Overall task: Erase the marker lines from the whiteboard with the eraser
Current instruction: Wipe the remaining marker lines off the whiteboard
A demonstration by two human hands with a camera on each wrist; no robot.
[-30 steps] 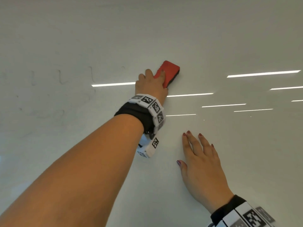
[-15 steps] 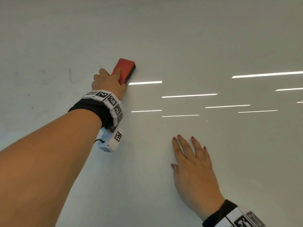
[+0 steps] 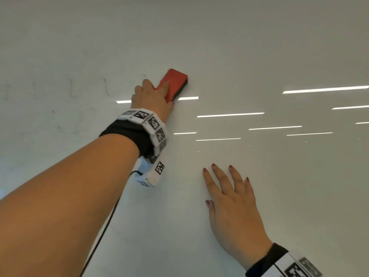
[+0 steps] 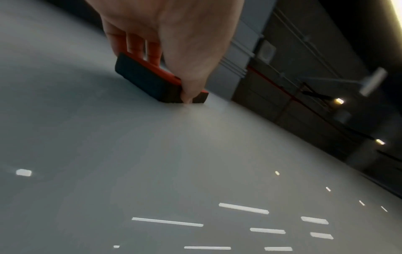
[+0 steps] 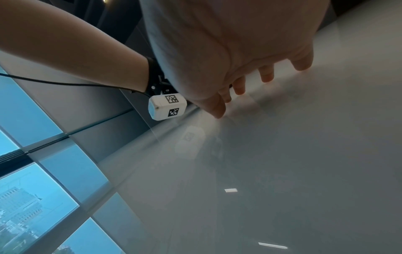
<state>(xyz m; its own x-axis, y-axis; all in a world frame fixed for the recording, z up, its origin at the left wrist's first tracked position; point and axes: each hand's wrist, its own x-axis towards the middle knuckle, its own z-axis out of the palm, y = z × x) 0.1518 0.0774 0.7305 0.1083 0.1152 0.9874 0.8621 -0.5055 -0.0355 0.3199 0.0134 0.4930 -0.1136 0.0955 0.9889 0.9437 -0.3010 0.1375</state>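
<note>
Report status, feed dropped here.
Left hand grips eraser flat on whiteboard. Right hand open, flat on board. Faint marker lines remain left. Path clear.

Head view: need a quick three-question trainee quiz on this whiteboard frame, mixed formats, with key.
1. True or false: the left hand holds the red block eraser with dark felt against the glossy white whiteboard.
2. The right hand is: A) pinching a marker, B) flat on the board with fingers spread, C) off the board.
3. Fill in: the faint grey marker lines lie to the ____ of the eraser in the head view.

Key: 1 true; 2 B; 3 left.
</note>
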